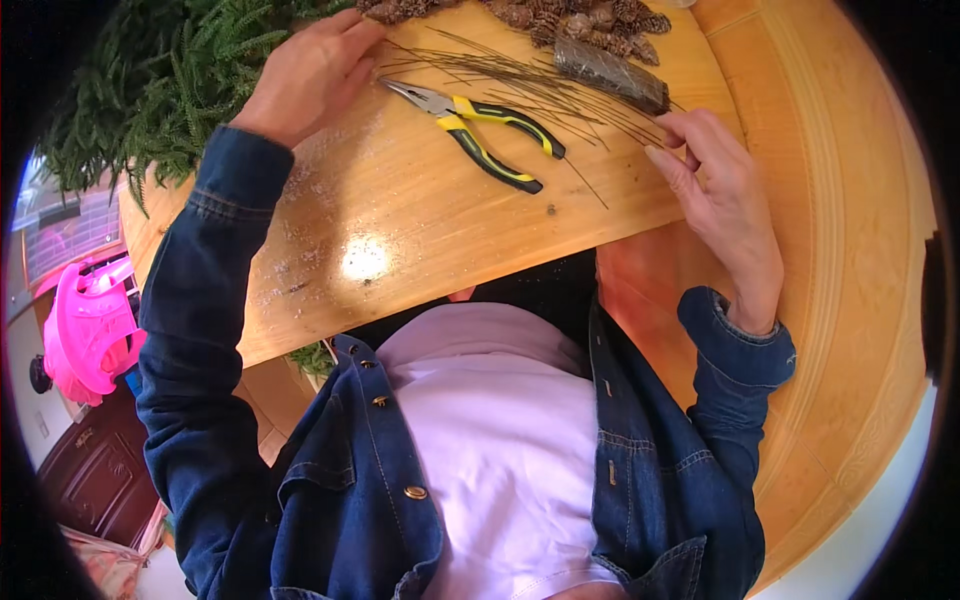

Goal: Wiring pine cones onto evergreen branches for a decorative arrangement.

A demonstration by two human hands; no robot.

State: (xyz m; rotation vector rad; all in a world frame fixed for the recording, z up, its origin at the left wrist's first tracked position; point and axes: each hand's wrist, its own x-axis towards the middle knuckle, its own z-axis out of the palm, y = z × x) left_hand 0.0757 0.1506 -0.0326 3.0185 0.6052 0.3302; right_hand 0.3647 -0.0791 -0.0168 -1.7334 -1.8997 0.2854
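Beside the pine cones at the table's far edge, my left hand reaches out with its fingers apart; nothing shows in its grip. Thin dark wires lie loosely fanned across the tabletop. At their right-hand ends my right hand is closed, thumb and forefinger pinching what looks like one wire's end. A dark bundle in clear wrapping rests over the wires near that hand. Between my hands lie needle-nose pliers with black and yellow handles, their jaws toward my left hand.
Green artificial fir branches heap up at the far left of the wooden table. Small white bits are scattered on its left side. A bright pink plastic object stands off the left edge. A curved wooden surface lies to the right.
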